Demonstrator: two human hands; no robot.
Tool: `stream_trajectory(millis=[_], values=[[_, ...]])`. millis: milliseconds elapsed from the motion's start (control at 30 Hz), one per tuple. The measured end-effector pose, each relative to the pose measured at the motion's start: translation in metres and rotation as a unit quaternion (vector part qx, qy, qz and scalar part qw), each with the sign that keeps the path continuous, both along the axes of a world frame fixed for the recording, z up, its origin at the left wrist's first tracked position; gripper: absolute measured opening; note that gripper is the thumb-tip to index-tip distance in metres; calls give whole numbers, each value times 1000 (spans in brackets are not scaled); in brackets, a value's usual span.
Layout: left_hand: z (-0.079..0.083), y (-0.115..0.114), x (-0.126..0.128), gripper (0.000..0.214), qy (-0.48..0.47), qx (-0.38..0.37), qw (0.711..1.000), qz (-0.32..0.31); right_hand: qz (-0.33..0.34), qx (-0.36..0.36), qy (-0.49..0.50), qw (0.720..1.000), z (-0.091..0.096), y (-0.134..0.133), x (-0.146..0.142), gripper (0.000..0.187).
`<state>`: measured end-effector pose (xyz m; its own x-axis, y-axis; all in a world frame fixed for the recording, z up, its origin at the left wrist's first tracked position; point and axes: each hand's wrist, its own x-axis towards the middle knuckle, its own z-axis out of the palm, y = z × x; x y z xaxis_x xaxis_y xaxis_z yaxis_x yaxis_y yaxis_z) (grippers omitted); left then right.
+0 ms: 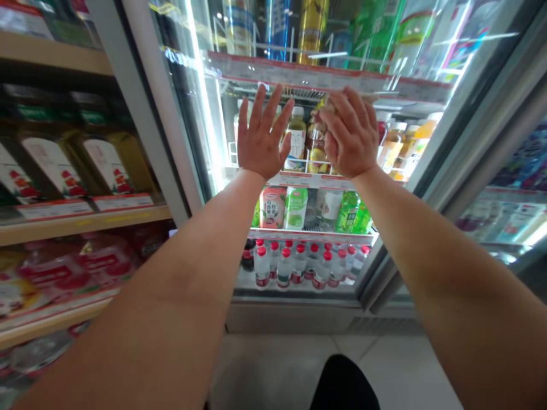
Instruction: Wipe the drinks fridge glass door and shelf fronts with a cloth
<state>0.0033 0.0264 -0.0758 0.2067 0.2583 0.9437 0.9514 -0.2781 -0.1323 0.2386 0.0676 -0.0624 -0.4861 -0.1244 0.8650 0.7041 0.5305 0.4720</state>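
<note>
My left hand (264,138) is raised with its fingers spread, palm toward the glass door (226,250) of a lit drinks fridge. Whether the palm touches the glass cannot be made out. To its right, my right hand (351,135) is closed around a crumpled brownish cloth (323,118), up against the same door. The cloth is partly hidden by the fingers and hard to separate from the bottles behind. Behind the hands, a bottle with a white label (296,142) and a jar of yellowish pieces (317,156) stand on the middle shelf.
Lower shelves hold cartons (272,208) and several red-capped water bottles (284,267). Cans (313,31) stand on the upper shelf. A metal door frame (487,131) runs along the right. At left, wooden shelves (81,223) carry large bottles (100,148). Below lies the tiled floor (265,364).
</note>
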Motion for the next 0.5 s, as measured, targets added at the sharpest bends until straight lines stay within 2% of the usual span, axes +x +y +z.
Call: stream_trajectory(millis=[100, 167, 267, 333, 400, 467, 500], values=[[1, 1, -1, 64, -2, -14, 1000, -10, -16, -3, 131, 991, 2, 11, 1, 54], [1, 0, -2, 64, -4, -17, 1000, -17, -30, 18, 233, 972, 4, 23, 2, 57], [0, -4, -1, 61, 5, -7, 1000, -6, -24, 35, 312, 949, 7, 30, 1, 58], [-1, -6, 0, 60, 11, 1, 1000, 13, -12, 28, 269, 963, 5, 23, 1, 54], [-2, -9, 2, 61, 7, 4, 1000, 20, -13, 1, 139, 990, 0, 11, 0, 51], [-2, -10, 3, 61, -2, 4, 1000, 14, -16, -38, 16, 999, -4, 1, 1, 50], [-2, -10, 3, 61, -6, 3, 1000, 7, -12, -51, -11, 999, -6, -1, 1, 49]])
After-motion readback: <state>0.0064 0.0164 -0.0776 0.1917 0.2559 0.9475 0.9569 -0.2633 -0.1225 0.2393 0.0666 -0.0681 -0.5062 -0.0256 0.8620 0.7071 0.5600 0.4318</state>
